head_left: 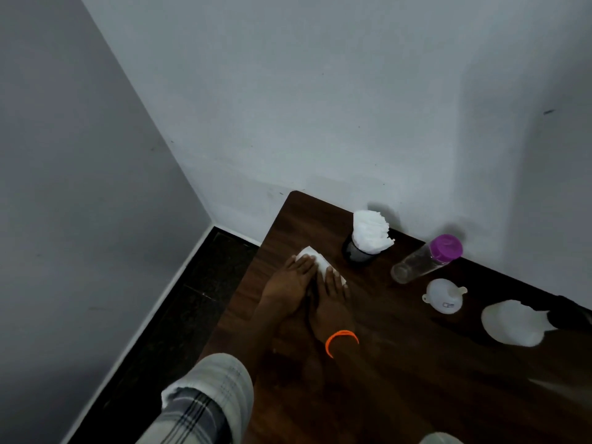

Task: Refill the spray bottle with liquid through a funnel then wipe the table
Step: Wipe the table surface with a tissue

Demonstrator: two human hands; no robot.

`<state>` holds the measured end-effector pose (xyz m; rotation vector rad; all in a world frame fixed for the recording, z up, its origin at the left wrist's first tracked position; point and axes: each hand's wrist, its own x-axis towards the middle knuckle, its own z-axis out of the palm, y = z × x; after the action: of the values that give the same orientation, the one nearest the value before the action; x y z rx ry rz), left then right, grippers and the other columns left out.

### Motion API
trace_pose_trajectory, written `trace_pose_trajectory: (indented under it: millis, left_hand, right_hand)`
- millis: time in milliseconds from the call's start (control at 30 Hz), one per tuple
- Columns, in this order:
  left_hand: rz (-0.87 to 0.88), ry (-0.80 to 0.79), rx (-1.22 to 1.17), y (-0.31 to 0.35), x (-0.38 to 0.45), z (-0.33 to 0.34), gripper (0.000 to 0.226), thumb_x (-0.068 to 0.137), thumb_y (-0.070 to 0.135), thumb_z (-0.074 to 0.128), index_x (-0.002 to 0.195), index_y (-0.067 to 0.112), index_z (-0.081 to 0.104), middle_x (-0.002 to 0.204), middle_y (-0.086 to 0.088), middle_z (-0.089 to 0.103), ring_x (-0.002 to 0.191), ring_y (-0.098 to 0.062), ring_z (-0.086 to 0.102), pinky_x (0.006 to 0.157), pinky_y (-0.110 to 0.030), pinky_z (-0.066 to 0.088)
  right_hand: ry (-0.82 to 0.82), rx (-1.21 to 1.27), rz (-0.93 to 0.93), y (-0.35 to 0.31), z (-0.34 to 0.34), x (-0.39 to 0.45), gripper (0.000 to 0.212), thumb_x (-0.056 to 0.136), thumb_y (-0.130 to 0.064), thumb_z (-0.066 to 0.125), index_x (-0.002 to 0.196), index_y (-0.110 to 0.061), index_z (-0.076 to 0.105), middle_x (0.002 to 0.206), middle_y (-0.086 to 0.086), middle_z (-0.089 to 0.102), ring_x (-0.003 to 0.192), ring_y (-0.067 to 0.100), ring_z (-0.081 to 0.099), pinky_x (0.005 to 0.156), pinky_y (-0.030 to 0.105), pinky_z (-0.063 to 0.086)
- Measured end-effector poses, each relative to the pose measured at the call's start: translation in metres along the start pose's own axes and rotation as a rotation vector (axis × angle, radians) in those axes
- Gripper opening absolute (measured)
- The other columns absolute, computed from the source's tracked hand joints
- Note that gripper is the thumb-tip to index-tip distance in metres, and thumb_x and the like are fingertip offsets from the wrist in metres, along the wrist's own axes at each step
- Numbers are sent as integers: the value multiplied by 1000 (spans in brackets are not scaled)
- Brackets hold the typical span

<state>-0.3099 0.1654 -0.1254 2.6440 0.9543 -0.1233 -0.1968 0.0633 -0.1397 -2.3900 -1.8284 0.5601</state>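
Wiping step under way, by the look of it. Both hands flat on a white tissue (315, 263) near the far left corner of the table (384, 379). Left hand (288, 283) on the tissue's near-left part, fingers straight and close together, pressing down. Right hand (333, 293) beside it, touching the left, fingers straight and together, tips on the tissue's right edge. No pinching, no curling. Orange band (341, 341) on the right wrist. Plaid sleeve (205, 398) on the left arm.

Tissue folded into a pad, lying flat on the wood. Likely very light, soft, no stiffness; bunches or tears if dragged hard when wet. Best handled with flat palm pressure from above, or pinched at a free corner to lift; far corner sticks out past the fingertips.

Elsewhere: black cup (357, 254) stuffed with more tissues (371, 230), just right of the hands by the wall. Clear bottle (423, 261) with purple cap (446, 247) standing near the wall, looks almost empty; probably light, smooth and slippery if wet. White funnel (443, 296) lying on the table just in front of the bottle, apart from it. White spray bottle (512, 322) at the right edge, dark head partly cut off; fill level not visible. Wet spots on table too dim to tell.
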Motion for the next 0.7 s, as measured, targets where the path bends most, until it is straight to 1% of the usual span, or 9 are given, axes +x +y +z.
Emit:
trace_pose_trajectory:
  millis: [33, 100, 167, 233, 367, 467, 567, 633, 700]
  left_hand:
    - [-21, 2, -1, -5, 5, -2, 59, 105, 27, 41, 159, 13, 24, 169, -6, 15, 157, -17, 7, 127, -37, -7]
    - [-54, 13, -17, -15, 10, -6, 57, 104, 27, 42, 158, 14, 28, 168, -5, 19, 156, -16, 11, 127, -38, -2]
    - [-91, 47, -70, -23, 6, -8, 55, 103, 24, 45, 156, 12, 35, 166, -7, 25, 156, -18, 16, 127, -38, -2]
    - [-127, 73, -115, -30, -3, -9, 55, 100, 22, 49, 153, 11, 40, 163, -9, 31, 154, -20, 22, 126, -39, 0]
    - [-209, 77, -133, -45, -36, -5, 57, 93, 26, 51, 148, 10, 49, 158, -10, 41, 151, -22, 30, 127, -42, 11]
    - [-256, 103, -178, -51, -62, 2, 56, 87, 23, 55, 141, 7, 57, 151, -15, 50, 146, -27, 40, 124, -47, 20]
    - [-274, 117, -192, -54, -94, 9, 61, 83, 31, 48, 136, 5, 61, 145, -17, 56, 140, -30, 48, 121, -49, 28]
    - [-271, 115, -194, -54, -118, 15, 66, 80, 37, 46, 135, 5, 62, 144, -18, 57, 139, -31, 50, 121, -45, 28]
    - [-280, 129, -202, -51, -142, 19, 66, 78, 37, 49, 132, 4, 64, 142, -19, 58, 136, -33, 52, 120, -43, 23]
  right_hand:
    - [14, -4, -8, -2, 0, 9, 65, 89, -38, 37, 142, -5, 57, 147, 22, 54, 135, 37, 54, 118, 35, 1]
    - [44, 1, -13, -5, 4, 26, 65, 93, -38, 32, 148, -7, 50, 154, 20, 45, 143, 36, 45, 120, 36, -2]
    - [47, -2, -32, -10, 9, 38, 66, 95, -39, 29, 151, -8, 46, 157, 20, 40, 147, 36, 38, 120, 40, 1]
    - [50, -8, -60, -18, 12, 42, 65, 96, -40, 30, 150, -10, 48, 157, 19, 41, 147, 35, 39, 120, 43, 6]
    - [40, -29, -150, -39, 20, 33, 67, 97, -43, 27, 155, -13, 40, 162, 16, 34, 152, 30, 28, 123, 44, 5]
    - [38, -28, -211, -54, 28, 18, 66, 98, -44, 28, 156, -13, 39, 163, 16, 33, 154, 28, 25, 123, 46, 8]
    - [43, -14, -263, -69, 36, -4, 66, 99, -45, 31, 156, -13, 39, 163, 15, 32, 154, 27, 22, 123, 47, 11]
    - [49, -10, -299, -76, 40, -21, 65, 100, -45, 32, 156, -14, 38, 164, 14, 30, 155, 27, 21, 123, 47, 12]
    - [33, -16, -334, -82, 45, -40, 65, 100, -47, 33, 158, -18, 34, 166, 11, 25, 156, 25, 16, 123, 46, 11]
